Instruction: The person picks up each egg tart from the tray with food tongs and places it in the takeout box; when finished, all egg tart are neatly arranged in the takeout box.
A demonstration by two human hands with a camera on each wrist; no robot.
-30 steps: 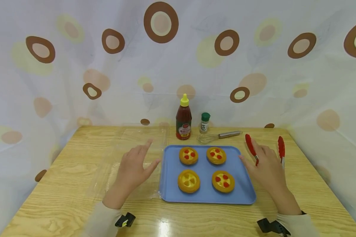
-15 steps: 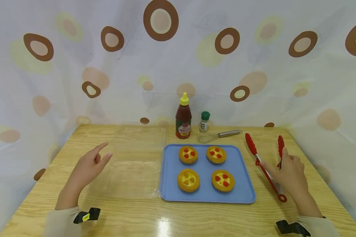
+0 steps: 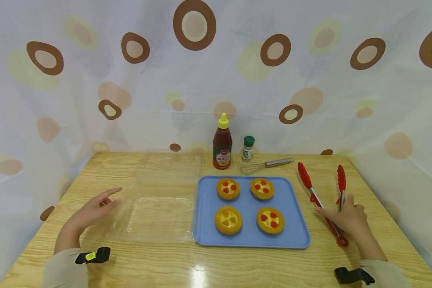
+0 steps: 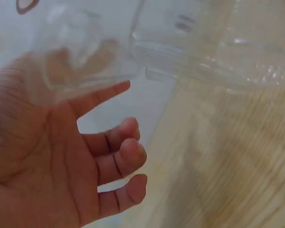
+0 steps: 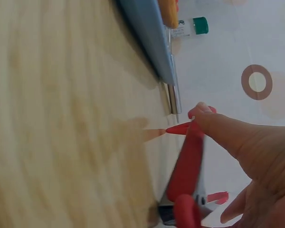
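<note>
My left hand (image 3: pixel 93 210) hovers at the left edge of a clear plastic clamshell box (image 3: pixel 163 216), which lies unfolded on the table. In the left wrist view its fingers are loosely bent and hold nothing; the transparent wall of the box (image 4: pixel 171 61) passes over the thumb side. On the right, my right hand (image 3: pixel 351 218) has come down over red-handled metal tongs (image 3: pixel 304 176), which lie spread. Its thumb is at one arm and its index finger beside the other. The right wrist view shows the thumb tip (image 5: pixel 202 108) overlapping the red handle (image 5: pixel 187 166).
A blue tray (image 3: pixel 295 236) bearing several small round tarts (image 3: pixel 228 221) sits between the hands. Behind it stand a sauce bottle (image 3: pixel 222 148) with a yellow cap and a green-capped shaker (image 3: pixel 248 149). A whisk (image 3: pixel 266 164) lies there too. A patterned curtain hangs behind.
My left hand has moved left from over the box to its edge and lowered. The right hand has moved right from the tray's edge and down onto the tongs.
</note>
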